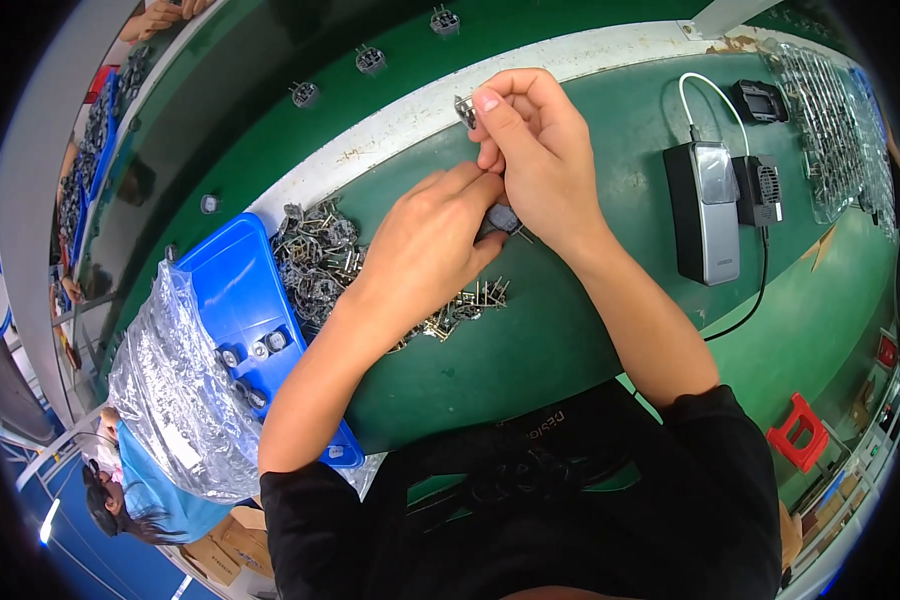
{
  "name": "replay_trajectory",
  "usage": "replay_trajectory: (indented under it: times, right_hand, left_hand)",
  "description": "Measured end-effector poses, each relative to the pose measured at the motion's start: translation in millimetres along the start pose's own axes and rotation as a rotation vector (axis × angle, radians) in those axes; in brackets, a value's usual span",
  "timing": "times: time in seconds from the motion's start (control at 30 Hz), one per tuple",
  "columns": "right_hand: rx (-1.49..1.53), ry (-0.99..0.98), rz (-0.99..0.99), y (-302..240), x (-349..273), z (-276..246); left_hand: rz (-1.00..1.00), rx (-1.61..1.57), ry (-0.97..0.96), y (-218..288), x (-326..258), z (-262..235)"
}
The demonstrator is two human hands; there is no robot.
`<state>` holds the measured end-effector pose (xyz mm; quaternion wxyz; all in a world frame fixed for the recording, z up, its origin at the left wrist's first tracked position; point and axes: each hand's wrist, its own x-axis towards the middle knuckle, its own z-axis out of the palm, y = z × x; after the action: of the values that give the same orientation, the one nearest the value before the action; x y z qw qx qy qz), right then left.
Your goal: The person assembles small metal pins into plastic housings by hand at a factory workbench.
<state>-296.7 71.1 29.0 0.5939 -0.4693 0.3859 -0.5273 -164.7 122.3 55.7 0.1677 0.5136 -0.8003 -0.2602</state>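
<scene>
My right hand (pixel 550 160) is raised over the green table (pixel 450 375). Its thumb and fingers pinch a small dark part with thin metal pins (pixel 464 111). Just below and to the left, my left hand (pixel 425 235) is curled, palm down, around a small round grey component (pixel 504 217), which shows partly beyond its thumb and fingers. The hands touch or nearly touch. Beneath and beside my left wrist lies a pile of small metal-pinned parts (pixel 315 250). Several more pinned pieces (pixel 482 298) lie to the right of that wrist.
A blue tray (pixel 232 268) with several round components and a clear plastic bag (pixel 175 385) stand at left. Beyond a white rail (pixel 390 127) runs a green belt (pixel 260 150) bearing spaced parts. A black-and-silver device (pixel 715 215), cables and clear plastic trays (pixel 820 130) occupy the right.
</scene>
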Motion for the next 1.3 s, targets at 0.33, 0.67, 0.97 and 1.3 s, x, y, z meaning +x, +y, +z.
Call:
replay_trajectory:
  times: [0.33, 0.67, 0.97, 1.3]
  right_hand:
    - [-0.111, 0.006, 0.002, 11, -11, 12]
    - [-0.940, -0.471, -0.279, 0, -9, -7]
    - [-0.147, -0.263, -0.014, -4, -26, 17]
    - [-0.188, -0.184, -0.167, -4, -28, 17]
  left_hand:
    - [-0.243, -0.376, 0.258, 1, -10, -14]
    - [-0.450, -0.247, 0.145, -11, -38, -44]
    - [-0.453, -1.299, 0.513, -28, -40, -41]
    - [-0.263, -0.893, 0.344, -19, -35, -35]
